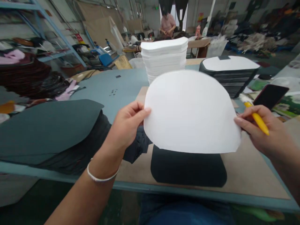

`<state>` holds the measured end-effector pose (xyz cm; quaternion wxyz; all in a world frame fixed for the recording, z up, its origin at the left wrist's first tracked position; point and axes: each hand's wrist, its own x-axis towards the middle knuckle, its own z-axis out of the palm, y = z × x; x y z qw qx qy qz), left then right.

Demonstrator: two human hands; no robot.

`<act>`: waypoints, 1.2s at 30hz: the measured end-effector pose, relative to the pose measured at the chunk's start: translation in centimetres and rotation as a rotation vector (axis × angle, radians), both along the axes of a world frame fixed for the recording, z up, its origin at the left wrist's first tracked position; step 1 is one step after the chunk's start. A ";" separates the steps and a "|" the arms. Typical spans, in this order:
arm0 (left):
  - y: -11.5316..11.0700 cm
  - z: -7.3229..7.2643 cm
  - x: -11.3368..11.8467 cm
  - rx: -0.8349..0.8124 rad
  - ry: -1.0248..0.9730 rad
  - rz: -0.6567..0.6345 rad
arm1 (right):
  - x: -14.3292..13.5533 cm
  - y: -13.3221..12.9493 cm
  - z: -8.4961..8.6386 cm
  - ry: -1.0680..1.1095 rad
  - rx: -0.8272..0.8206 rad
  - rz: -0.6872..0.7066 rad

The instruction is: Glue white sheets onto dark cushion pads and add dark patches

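Observation:
A white rounded sheet (192,112) is held up between both hands, above a dark panel (187,167) lying on a brown board. My left hand (126,125) pinches the sheet's left edge between thumb and fingers. My right hand (260,128) pinches the right edge and also holds a yellow-handled brush (259,120), its pale tip pointing up and away. The sheet hides part of the dark panel. Dark crumpled fabric (138,145) lies under and beside my left hand.
Dark fabric pieces (49,131) are stacked at the left. Behind the sheet stands a tall white stack (164,57); right of it sits a dark stack topped with white (231,73). A phone (270,95) lies at the right. A person (167,24) works in the background.

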<state>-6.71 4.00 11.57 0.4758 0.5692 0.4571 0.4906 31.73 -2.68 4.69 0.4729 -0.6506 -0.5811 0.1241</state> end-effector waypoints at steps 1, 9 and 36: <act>-0.4 -2.2 -0.9 -0.014 0.049 0.001 | 0.3 -0.9 -0.7 -0.055 -0.015 -0.012; -4.4 -13.7 -2.8 -0.217 0.452 0.012 | -2.4 -5.4 -8.0 -0.140 -0.228 0.005; -6.8 -18.7 -2.5 -0.154 0.940 0.035 | -3.9 -9.2 -15.1 -0.624 -0.154 0.066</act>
